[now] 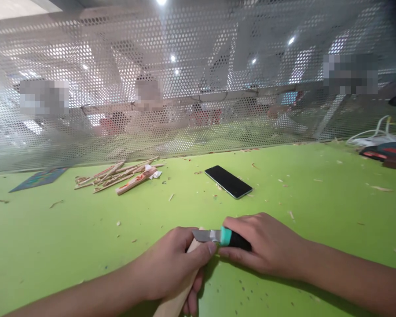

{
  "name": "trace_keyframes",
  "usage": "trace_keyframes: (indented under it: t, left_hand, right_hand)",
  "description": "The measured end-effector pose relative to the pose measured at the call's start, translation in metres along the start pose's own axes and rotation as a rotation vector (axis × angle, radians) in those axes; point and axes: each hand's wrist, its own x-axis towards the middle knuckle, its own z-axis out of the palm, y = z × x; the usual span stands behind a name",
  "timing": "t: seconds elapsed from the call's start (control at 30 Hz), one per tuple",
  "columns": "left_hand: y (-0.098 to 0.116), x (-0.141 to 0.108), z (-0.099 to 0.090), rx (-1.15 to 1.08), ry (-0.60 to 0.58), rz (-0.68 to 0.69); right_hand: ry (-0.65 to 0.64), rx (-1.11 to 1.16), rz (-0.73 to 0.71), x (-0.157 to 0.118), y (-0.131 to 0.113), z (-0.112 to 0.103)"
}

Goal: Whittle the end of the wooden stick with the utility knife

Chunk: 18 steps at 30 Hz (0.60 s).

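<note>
My left hand (178, 264) is wrapped round a pale wooden stick (178, 297), which slants from the bottom edge up to the middle of the view. In my right hand (264, 244) is a knife (226, 237) with a black and teal handle. Its blade points left and lies across the upper end of the stick. My left thumb reaches up beside the blade, close to its lower edge. The stick's lower part runs out of view at the bottom.
A black phone (229, 181) lies on the green table (86, 237). Behind it to the left are several carved sticks (119, 176) and a patterned sheet (38, 179). A perforated metal screen (201, 79) spans the back. Wood shavings are scattered about; a dark red-trimmed object (387, 153) sits at right.
</note>
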Motion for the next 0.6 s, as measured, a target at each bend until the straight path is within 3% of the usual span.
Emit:
trace_keyframes:
  t: [0.6]
  left_hand:
    - [0.0008, -0.0002, -0.0004, -0.028, 0.020, -0.041]
  right_hand:
    - [0.024, 0.040, 0.007, -0.0009, 0.0006, 0.0007]
